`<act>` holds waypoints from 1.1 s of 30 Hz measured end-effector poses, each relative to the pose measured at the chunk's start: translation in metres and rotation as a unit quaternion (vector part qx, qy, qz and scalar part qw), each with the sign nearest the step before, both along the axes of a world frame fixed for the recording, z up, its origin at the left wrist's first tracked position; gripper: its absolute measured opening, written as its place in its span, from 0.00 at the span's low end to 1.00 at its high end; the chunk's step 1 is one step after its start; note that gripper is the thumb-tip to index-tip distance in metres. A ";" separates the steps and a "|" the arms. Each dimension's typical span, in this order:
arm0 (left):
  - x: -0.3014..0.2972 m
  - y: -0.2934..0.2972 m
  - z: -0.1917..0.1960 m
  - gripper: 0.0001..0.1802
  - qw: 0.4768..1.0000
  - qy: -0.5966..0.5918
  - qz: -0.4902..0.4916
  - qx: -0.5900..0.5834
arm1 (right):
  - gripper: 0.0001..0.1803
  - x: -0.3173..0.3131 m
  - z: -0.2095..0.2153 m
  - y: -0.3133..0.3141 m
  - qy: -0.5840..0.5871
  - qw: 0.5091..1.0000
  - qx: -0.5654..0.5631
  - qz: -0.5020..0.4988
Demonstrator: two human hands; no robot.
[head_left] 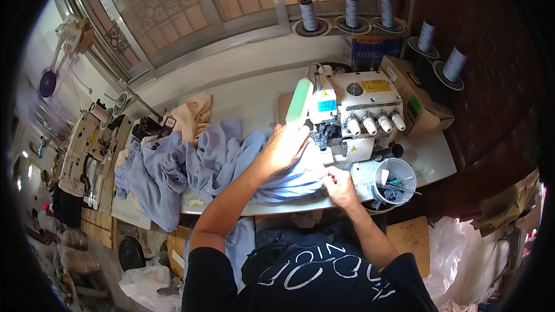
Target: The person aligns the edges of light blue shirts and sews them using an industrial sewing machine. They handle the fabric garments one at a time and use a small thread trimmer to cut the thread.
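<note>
Light blue cloth (pixel 292 182) stretches along the table's front to the needle area of an overlock sewing machine (pixel 370 104). Close to the machine's presser area, my left hand (pixel 284 149) is closed on the cloth, its fingertips partly lost in bright light. My right hand (pixel 342 188) pinches the cloth's right-hand edge, just in front of the machine. More blue cloth (pixel 153 170) lies bunched to the left. Beside the machine head stands a pale green, elongated piece (pixel 299 101), just above my left hand.
A white tub (pixel 396 176) with scraps and a slim tool stands right of my right hand. Grey-blue thread cones (pixel 351 13) stand behind the machine, near a cardboard box (pixel 416 95). Beige cloth (pixel 193 117) and a second sewing machine (pixel 87 159) are at left.
</note>
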State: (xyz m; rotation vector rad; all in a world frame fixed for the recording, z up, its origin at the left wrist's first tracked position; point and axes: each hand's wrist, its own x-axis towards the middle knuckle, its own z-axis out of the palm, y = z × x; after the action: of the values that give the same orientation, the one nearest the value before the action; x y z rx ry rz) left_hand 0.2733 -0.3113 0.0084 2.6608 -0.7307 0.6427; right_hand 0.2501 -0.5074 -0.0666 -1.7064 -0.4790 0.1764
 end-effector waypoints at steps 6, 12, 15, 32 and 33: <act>0.004 -0.001 -0.007 0.08 0.989 0.120 0.073 -0.034 | 0.05 0.002 -0.013 -0.015 0.199 0.968 0.146 0.034; 0.008 -0.006 -0.013 0.10 0.980 0.139 0.125 -0.063 | 0.06 -0.007 -0.005 -0.018 0.228 0.956 0.181 0.030; 0.012 -0.002 -0.012 0.11 0.979 0.153 0.101 -0.086 | 0.05 -0.003 -0.010 -0.017 0.209 0.957 0.200 0.012; 0.004 -0.007 -0.021 0.08 0.989 0.061 0.134 -0.022 | 0.04 -0.004 -0.011 -0.012 0.255 0.935 0.246 0.017; 0.002 -0.010 -0.016 0.07 0.991 0.030 0.128 -0.017 | 0.04 -0.003 -0.012 -0.012 0.247 0.937 0.245 0.017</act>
State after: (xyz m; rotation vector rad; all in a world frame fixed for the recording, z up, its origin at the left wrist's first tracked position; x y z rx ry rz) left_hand 0.2752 -0.3212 -0.0073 2.7533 -0.3605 0.6295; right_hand 0.2474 -0.5195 -0.0790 -1.1105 -0.1524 0.4590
